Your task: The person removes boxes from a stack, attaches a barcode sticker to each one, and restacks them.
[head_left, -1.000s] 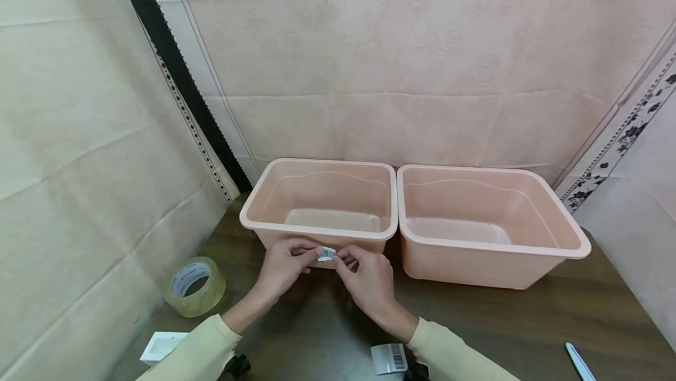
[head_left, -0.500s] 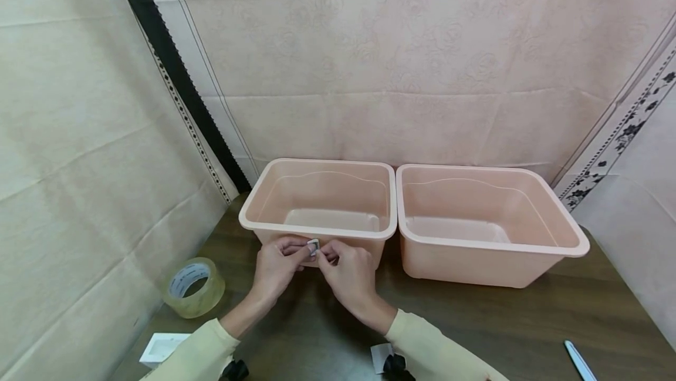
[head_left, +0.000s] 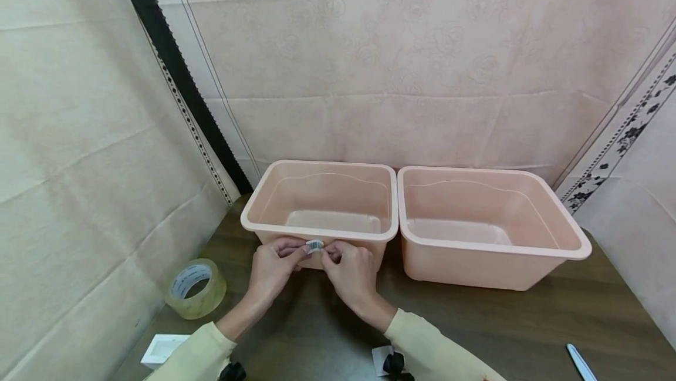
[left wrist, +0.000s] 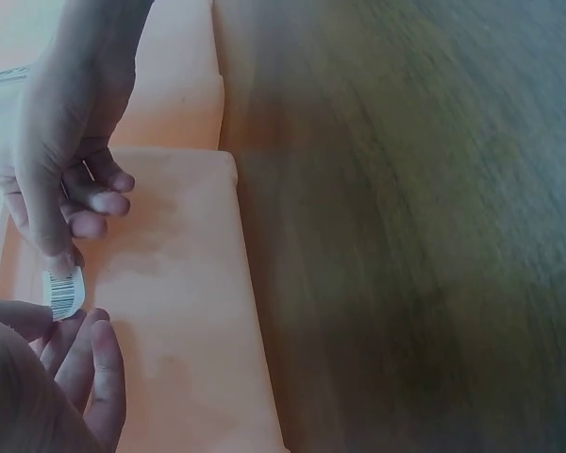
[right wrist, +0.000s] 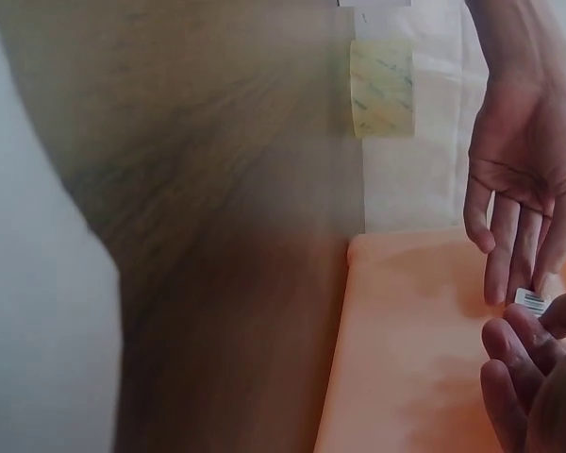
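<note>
A small white barcode sticker [head_left: 315, 245] is held between my two hands, just in front of the near wall of the left pink plastic bin [head_left: 320, 232]. My left hand [head_left: 273, 268] pinches one end of it between thumb and fingers. At the other end, my right hand [head_left: 350, 275] pinches it too. The left wrist view shows the sticker [left wrist: 64, 294] slightly bowed, its barcode facing outward. Only part of the sticker [right wrist: 529, 301] shows in the right wrist view, behind fingers. Whether it touches the bin wall, I cannot tell.
A second pink bin [head_left: 493, 247] stands to the right. On the left are a roll of clear tape [head_left: 211, 293] and a white box [head_left: 162, 348]. A label sheet [head_left: 380, 360] lies partly under the right sleeve. A light-blue pen-like tool [head_left: 580, 363] lies at the right.
Both hands have shifted a little left with the sticker, the right one more. The sticker tilted, then turned its barcode upward again. The right sleeve now covers more of the label sheet.
</note>
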A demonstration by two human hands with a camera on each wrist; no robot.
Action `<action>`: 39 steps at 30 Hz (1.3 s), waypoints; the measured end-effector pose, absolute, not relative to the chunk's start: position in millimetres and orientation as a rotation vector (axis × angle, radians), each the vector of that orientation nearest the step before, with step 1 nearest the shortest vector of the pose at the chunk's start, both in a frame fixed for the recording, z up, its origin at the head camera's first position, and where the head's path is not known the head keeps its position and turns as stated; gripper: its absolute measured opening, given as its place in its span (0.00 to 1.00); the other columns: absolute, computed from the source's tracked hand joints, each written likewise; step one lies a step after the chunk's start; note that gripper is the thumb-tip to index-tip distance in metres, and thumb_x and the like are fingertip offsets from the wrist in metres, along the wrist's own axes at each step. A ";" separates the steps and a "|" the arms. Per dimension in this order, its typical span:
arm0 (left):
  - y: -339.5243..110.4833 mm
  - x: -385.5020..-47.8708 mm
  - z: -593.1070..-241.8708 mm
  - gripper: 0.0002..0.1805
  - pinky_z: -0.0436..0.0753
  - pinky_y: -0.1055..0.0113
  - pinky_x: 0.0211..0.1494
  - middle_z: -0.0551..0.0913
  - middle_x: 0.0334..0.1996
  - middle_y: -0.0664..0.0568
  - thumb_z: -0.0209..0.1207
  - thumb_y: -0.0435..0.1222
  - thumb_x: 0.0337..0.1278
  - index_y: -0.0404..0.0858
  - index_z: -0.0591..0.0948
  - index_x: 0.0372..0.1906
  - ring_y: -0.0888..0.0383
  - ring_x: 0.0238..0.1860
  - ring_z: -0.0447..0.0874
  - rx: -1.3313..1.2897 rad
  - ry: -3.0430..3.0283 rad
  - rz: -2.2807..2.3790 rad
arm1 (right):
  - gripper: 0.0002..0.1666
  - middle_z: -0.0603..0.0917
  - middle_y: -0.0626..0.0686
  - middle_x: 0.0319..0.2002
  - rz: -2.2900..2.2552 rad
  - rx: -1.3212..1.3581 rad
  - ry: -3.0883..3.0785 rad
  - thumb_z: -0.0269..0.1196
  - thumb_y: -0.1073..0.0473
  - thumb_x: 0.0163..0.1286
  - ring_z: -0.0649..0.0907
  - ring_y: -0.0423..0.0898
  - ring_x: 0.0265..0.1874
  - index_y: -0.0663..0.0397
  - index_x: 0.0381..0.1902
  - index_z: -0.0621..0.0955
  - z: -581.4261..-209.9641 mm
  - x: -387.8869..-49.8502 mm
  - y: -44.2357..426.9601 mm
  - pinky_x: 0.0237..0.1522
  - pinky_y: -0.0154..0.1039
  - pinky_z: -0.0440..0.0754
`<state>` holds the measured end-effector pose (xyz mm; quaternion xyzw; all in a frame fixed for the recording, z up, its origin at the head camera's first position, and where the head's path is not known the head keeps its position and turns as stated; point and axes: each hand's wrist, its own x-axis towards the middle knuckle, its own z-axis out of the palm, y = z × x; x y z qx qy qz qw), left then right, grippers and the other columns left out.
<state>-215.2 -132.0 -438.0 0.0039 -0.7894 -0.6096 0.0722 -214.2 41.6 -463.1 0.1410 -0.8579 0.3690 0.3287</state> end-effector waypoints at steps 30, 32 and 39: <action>-133.1 -215.0 -442.2 0.08 0.91 0.67 0.39 0.93 0.43 0.37 0.63 0.25 0.66 0.31 0.90 0.45 0.56 0.40 0.94 -0.068 -2.297 -1.943 | 0.17 0.92 0.44 0.40 1.577 0.534 -2.380 0.66 0.58 0.75 0.90 0.34 0.37 0.53 0.59 0.82 -470.5 -187.1 55.2 0.39 0.31 0.89; -133.3 -215.6 -442.8 0.10 0.91 0.66 0.39 0.93 0.44 0.38 0.61 0.24 0.66 0.31 0.90 0.45 0.57 0.40 0.94 -0.080 -2.300 -1.930 | 0.16 0.91 0.48 0.48 1.648 0.604 -2.331 0.65 0.60 0.76 0.91 0.39 0.45 0.53 0.59 0.82 -469.9 -188.4 54.7 0.46 0.33 0.90; -134.8 -214.0 -445.3 0.12 0.91 0.66 0.41 0.93 0.42 0.40 0.59 0.25 0.66 0.33 0.90 0.46 0.53 0.43 0.95 -0.094 -2.332 -1.888 | 0.20 0.86 0.56 0.63 1.754 0.803 -2.204 0.61 0.65 0.79 0.86 0.52 0.63 0.58 0.65 0.80 -471.6 -200.8 55.6 0.64 0.46 0.85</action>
